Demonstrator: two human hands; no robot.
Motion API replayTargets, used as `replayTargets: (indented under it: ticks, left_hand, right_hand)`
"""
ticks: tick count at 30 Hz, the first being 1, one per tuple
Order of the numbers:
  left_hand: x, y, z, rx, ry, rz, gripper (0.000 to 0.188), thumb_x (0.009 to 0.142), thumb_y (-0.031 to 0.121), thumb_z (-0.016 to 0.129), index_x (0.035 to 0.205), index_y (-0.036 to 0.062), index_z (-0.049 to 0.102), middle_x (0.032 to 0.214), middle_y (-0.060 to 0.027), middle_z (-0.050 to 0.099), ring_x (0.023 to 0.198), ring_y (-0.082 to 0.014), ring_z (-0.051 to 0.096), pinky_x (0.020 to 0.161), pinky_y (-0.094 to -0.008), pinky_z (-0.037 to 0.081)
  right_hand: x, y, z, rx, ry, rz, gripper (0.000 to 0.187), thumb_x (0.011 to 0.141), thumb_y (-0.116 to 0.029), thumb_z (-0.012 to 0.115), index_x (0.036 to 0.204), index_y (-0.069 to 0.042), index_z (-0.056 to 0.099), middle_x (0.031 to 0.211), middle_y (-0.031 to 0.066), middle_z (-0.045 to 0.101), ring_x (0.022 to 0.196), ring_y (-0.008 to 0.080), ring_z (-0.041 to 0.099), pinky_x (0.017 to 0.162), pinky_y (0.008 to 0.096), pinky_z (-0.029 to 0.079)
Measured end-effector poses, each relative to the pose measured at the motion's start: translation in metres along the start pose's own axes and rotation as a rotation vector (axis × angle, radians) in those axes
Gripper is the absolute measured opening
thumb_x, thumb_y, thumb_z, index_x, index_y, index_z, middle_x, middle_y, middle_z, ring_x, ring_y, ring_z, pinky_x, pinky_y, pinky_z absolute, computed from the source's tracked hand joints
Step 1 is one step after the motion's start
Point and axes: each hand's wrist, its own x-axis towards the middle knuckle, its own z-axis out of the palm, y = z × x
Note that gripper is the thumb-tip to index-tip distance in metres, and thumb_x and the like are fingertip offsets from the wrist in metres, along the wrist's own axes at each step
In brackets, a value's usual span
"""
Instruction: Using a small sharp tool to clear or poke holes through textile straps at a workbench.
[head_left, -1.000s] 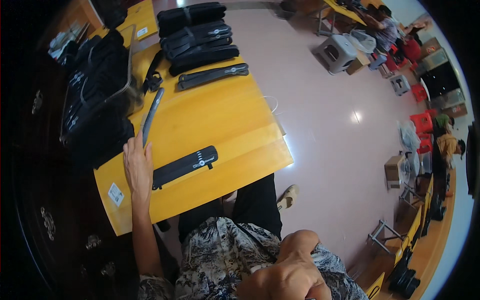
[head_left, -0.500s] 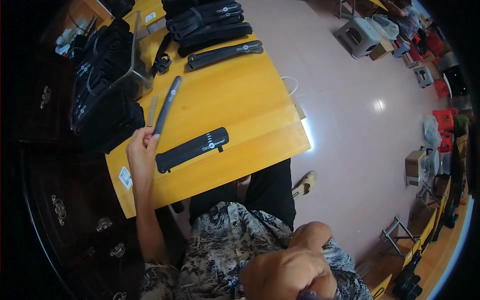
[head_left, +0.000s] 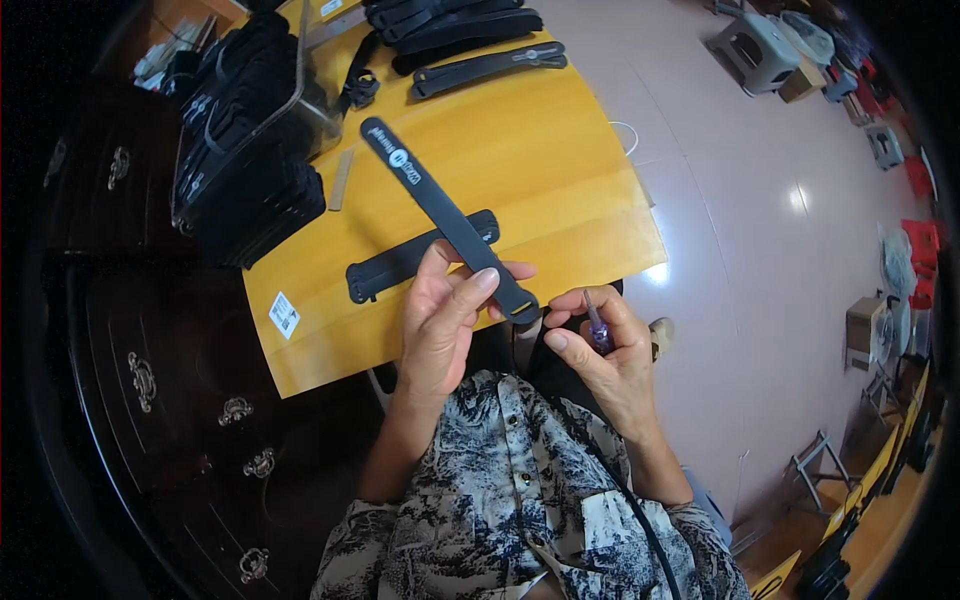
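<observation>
My left hand (head_left: 440, 325) pinches a black strap (head_left: 435, 205) between thumb and fingers over the table's near edge. The strap slants up to the far left, with white printing near its far end and a slot in its near end. Just right of that slotted end, my right hand (head_left: 615, 375) has its fingers curled round a small purple-handled tool (head_left: 599, 335) with a thin metal tip; its exact kind is unclear. Behind my left hand, a flat bundle of black straps (head_left: 400, 262) lies on the yellow table (head_left: 540, 180), partly covered by the held strap.
A clear bin (head_left: 318, 118) packed with black straps stands at the table's left. More strap bundles (head_left: 490, 72) lie at the far side. A small flat strip (head_left: 341, 180) rests near the bin. Dark drawers (head_left: 140, 300) flank the left; a grey stool (head_left: 755, 52) stands far right.
My left hand has brought the strap right and nearer, tilting its far end leftward. My right hand has come up from near my body to the strap's slotted end, with the tool now showing.
</observation>
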Motion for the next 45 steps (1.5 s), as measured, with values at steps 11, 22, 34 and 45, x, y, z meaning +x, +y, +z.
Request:
replayTargets:
  ticks: [11,22,34,45]
  left_hand:
    - [-0.008,-0.02,0.029,-0.048,-0.161,0.024,0.038,0.09,0.013,0.058,0.122,-0.0003,0.043,0.108,-0.0234,0.06,0.09,-0.0249,0.062,0.072,-0.0341,0.052]
    - [-0.012,-0.006,0.034,0.046,-0.207,0.079,0.026,0.089,0.003,0.059,0.113,-0.0042,0.053,0.112,-0.0166,0.061,0.098,-0.0186,0.061,0.09,-0.0305,0.048]
    - [-0.003,-0.003,0.033,0.21,0.125,0.428,0.025,0.088,0.002,0.058,0.111,-0.0036,0.049,0.112,-0.0207,0.059,0.105,-0.0295,0.06,0.092,-0.0374,0.049]
    - [-0.003,-0.009,0.039,0.221,0.096,0.445,0.028,0.087,-0.005,0.057,0.113,-0.0039,0.048,0.115,-0.0202,0.058,0.106,-0.0255,0.059,0.098,-0.0361,0.044]
  right_hand:
    - [0.004,-0.012,-0.015,0.499,-0.04,0.262,0.02,0.087,-0.018,0.066,0.099,-0.005,0.056,0.078,0.0019,0.063,0.061,0.0031,0.051,0.048,0.0158,0.031]
    - [0.003,-0.016,-0.012,0.468,-0.007,0.067,0.024,0.088,-0.013,0.065,0.103,-0.004,0.049,0.083,0.0029,0.059,0.069,0.0061,0.056,0.06,0.0185,0.044]
    - [0.001,-0.025,-0.007,-0.128,-0.042,-0.26,0.023,0.093,-0.013,0.055,0.114,-0.003,0.057,0.087,0.0093,0.063,0.075,0.015,0.061,0.066,0.0257,0.049]
    - [0.002,-0.022,-0.013,-0.155,-0.005,-0.378,0.022,0.091,-0.01,0.058,0.11,0.0,0.062,0.082,0.0099,0.065,0.068,0.0113,0.062,0.061,0.0228,0.049]
